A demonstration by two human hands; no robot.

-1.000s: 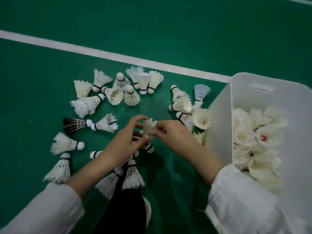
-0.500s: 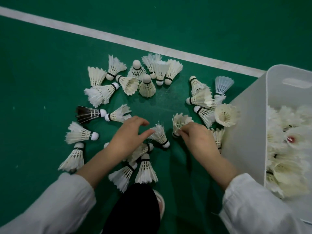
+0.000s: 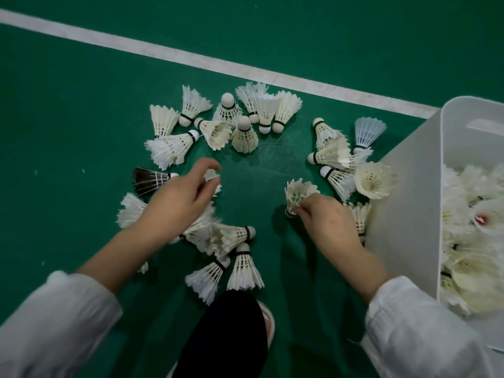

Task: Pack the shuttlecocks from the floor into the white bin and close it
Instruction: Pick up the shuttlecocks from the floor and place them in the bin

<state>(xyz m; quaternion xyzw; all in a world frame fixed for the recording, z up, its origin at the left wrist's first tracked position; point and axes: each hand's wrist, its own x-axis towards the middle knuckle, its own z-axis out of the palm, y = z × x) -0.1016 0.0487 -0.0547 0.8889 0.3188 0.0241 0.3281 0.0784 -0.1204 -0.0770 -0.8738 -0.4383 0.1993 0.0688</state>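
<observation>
Head view: the right hand (image 3: 327, 222) reaches low over the green floor (image 3: 81, 110); its fingers (image 3: 301, 207) are narrow, pinching a cream shuttlecock (image 3: 298, 190) just above its cork, feathers pointing up and away. The left hand (image 3: 177, 203) hovers over the left of the scatter; its index finger and thumb curl round the feather end of a half-hidden shuttlecock (image 3: 213, 176), the rest of which lies under the palm. Many loose shuttlecocks (image 3: 242, 124) lie in a rough ring on the floor around both hands; a black-feathered shuttlecock (image 3: 150, 180) lies just left of the left hand. The white bin (image 3: 409, 200) stands on the floor at the right, just beside the right hand, its top open; a heap of packed shuttlecocks (image 3: 474, 268) fills it, one showing a red mark. A white line (image 3: 191, 58) crosses the floor beyond the scatter; white sleeves (image 3: 54, 323) cover both forearms; a dark trouser leg (image 3: 226, 336) shows between them.
</observation>
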